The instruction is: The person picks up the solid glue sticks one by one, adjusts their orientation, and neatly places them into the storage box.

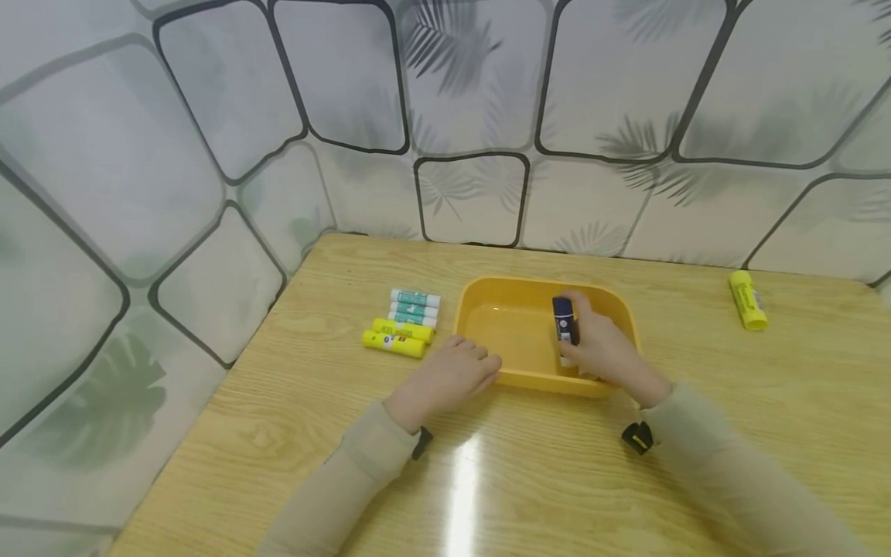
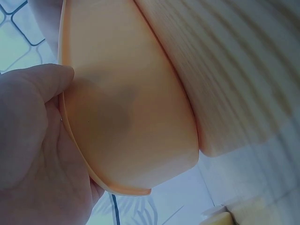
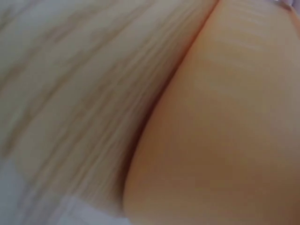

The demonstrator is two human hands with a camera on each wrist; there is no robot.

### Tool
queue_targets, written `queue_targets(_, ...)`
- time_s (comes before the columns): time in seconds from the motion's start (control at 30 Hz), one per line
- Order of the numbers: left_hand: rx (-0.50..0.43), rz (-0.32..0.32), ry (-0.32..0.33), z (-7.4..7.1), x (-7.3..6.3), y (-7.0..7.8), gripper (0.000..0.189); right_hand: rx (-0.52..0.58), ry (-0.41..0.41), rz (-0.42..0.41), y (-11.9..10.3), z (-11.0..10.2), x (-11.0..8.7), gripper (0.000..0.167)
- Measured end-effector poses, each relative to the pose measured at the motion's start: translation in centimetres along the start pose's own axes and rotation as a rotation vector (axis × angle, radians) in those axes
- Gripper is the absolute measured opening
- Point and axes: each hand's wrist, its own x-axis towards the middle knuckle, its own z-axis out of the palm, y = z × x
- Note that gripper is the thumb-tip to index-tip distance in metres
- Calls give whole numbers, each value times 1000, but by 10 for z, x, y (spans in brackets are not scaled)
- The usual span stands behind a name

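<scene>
The right hand [image 1: 602,344] is inside the yellow tray [image 1: 504,379], gripping a glue stick [image 1: 564,317] with a dark blue cap and pale lower end. Part of that stick is hidden behind the fingers. At the tray's front left corner, the left hand [image 1: 455,371] holds the rim. In the left wrist view its thumb [image 2: 58,79] lies over the tray's edge, with the other fingers mostly hidden behind the wall. Only the tray's outer wall [image 3: 225,131] and the tabletop fill the right wrist view.
Left of the tray lie several teal-and-white glue sticks [image 1: 415,298] in a row, with two yellow glue sticks [image 1: 393,343] in front of them. Another yellow glue stick [image 1: 748,300] lies far right on the wooden table [image 1: 543,472]. A patterned curtain [image 1: 473,197] borders the back and left.
</scene>
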Motion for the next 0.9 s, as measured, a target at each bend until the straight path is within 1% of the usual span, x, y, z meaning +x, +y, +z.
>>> queue_targets(0.07, -5, 0, 3, 0, 0, 0, 21, -3, -8, 21, 0, 1, 0, 73)
queue_targets(0.23, -11, 2, 12, 0, -1, 0, 20, -25, 1, 49, -2, 1, 1, 70)
queue_targets(0.43, -15, -2, 4, -1, -1, 1, 21, -52, 1, 68, -5, -1, 4, 69)
queue_targets(0.57, -8, -1, 8, -2, -1, 1, 21, -95, 2, 68, -5, -2, 6, 68)
queue_targets(0.67, -1, 0, 24, -2, -2, 1, 19, -123, -12, 73, -4, -2, 8, 66)
queue_targets(0.77, 2, 3, 35, -3, -3, 1, 19, -148, -43, 84, -3, -3, 11, 63)
queue_targets(0.9, 3, 4, 30, -2, -2, 1, 19, -203, -73, 86, 0, -3, 14, 62)
